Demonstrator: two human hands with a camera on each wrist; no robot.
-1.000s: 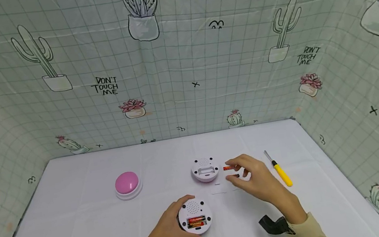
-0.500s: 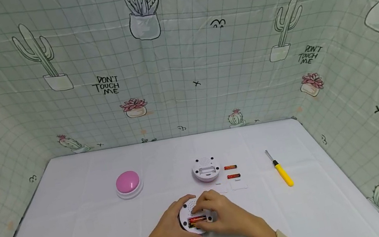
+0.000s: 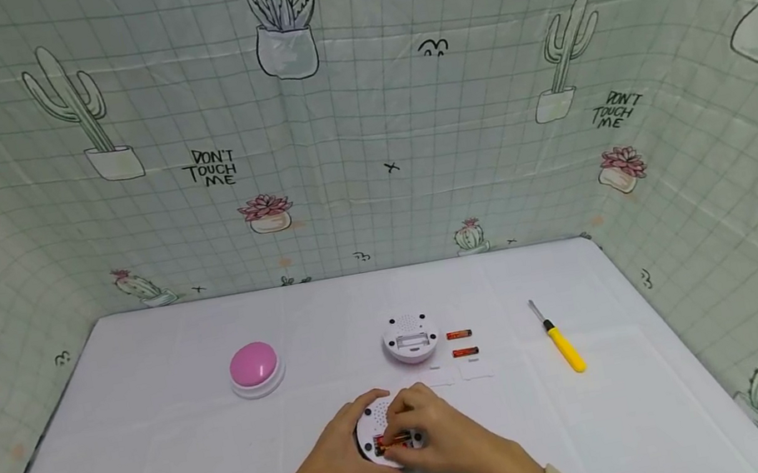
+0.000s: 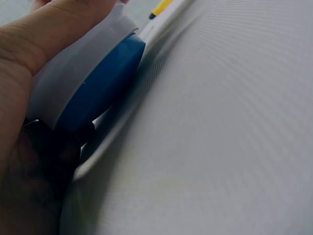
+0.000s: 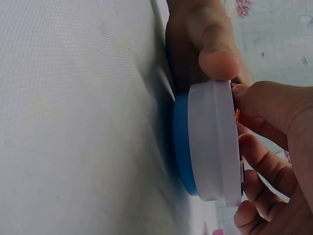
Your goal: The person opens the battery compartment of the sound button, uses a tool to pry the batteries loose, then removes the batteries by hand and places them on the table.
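On my feed the right hand (image 3: 438,435) has come from the loose batteries (image 3: 459,334) to the fitted batteries (image 3: 403,440) in the upturned white device (image 3: 374,422), gripped by the left hand (image 3: 338,457) mid-table, so I judge work's now there, pinching or merely touching I can't tell.

Pale green, grid-lined, plant-printed cloth (image 3: 357,113) rises behind and beside a white table (image 3: 160,461).

Smooth plastic device (image 5: 210,142), matt tablecloth (image 5: 73,122)
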